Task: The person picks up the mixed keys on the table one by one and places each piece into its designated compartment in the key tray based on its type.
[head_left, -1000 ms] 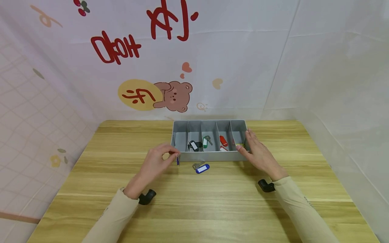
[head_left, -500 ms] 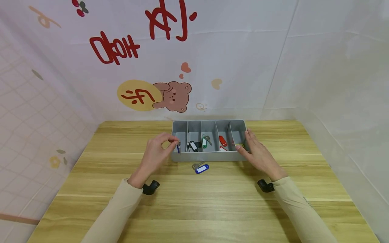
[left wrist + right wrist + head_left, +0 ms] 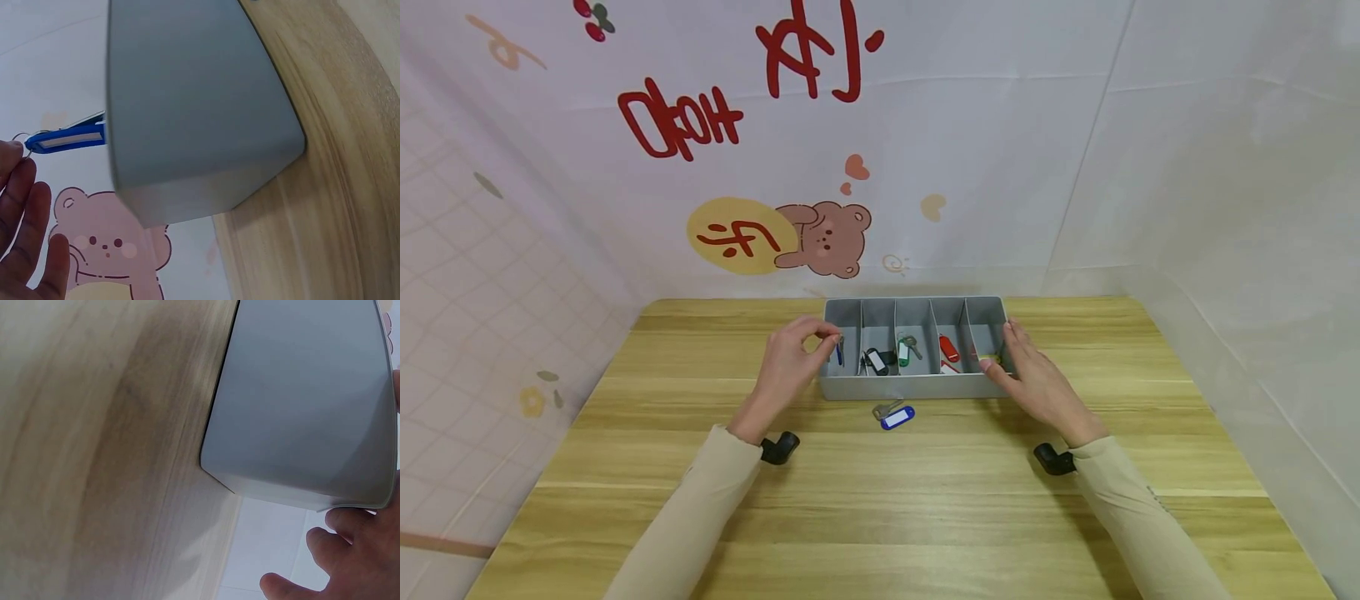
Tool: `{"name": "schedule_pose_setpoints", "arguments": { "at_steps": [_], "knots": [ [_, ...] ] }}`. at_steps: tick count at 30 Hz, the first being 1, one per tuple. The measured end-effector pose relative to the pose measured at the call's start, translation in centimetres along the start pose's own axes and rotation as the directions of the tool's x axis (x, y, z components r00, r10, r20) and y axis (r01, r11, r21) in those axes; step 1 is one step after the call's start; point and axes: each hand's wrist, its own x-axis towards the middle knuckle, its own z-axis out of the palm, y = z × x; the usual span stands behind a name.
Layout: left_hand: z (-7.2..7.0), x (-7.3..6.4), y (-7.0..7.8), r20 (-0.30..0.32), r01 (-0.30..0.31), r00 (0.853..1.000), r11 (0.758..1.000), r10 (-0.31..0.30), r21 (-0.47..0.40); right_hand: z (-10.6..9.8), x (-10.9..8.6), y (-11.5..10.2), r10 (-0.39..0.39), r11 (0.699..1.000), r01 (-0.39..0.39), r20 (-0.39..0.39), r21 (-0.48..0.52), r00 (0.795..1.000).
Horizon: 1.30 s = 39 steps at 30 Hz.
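My left hand point(image 3: 793, 354) pinches the metal ring of a blue key tag point(image 3: 69, 139). The tag hangs with its key inside the leftmost compartment of a grey five-part box point(image 3: 917, 387); in the left wrist view its lower end is hidden behind the box wall. My right hand point(image 3: 1037, 379) rests at the box's right end, thumb over the front rim and straight fingers along the end wall point(image 3: 300, 400). Another blue key tag point(image 3: 897, 417) with a key lies on the table before the box.
Compartments hold a black key tag point(image 3: 876, 361), a green key tag point(image 3: 903, 351) with a key, red key tags point(image 3: 950, 348), and something yellow point(image 3: 992, 358) partly hidden by the right thumb. A printed white cloth point(image 3: 985, 167) rises behind the wooden table point(image 3: 910, 517).
My left hand has moved up and forward, carrying the blue key tag from the box's front left corner over the rim into the leftmost compartment. The right hand has stayed in place.
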Motion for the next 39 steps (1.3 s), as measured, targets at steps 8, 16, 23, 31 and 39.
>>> {"name": "schedule_pose_setpoints", "arguments": {
  "at_steps": [8,16,23,31,39],
  "knots": [
    [0.9,0.3,-1.1,0.033,0.025,0.999,0.999,-0.027,0.038,0.0,0.0,-0.1,0.001,1.0,-0.001,0.0,0.0,1.0],
    [1.5,0.4,-1.9,0.085,0.014,0.996,0.992,-0.025,0.128,0.0,0.0,-0.1,0.002,1.0,-0.002,0.0,0.001,1.0],
    [1.9,0.6,-2.3,0.129,0.038,0.989,0.975,-0.067,0.219,0.0,0.0,0.0,0.0,1.0,0.0,0.006,0.003,1.0],
    [2.1,1.0,-2.2,0.145,0.007,0.988,0.954,-0.053,0.3,0.0,0.0,-0.1,0.003,1.0,-0.003,0.008,0.004,1.0],
    [2.3,1.0,-2.0,0.156,0.019,0.985,0.944,-0.075,0.33,0.0,-0.1,-0.1,0.007,1.0,-0.007,0.007,-0.001,1.0]
  ]
}}
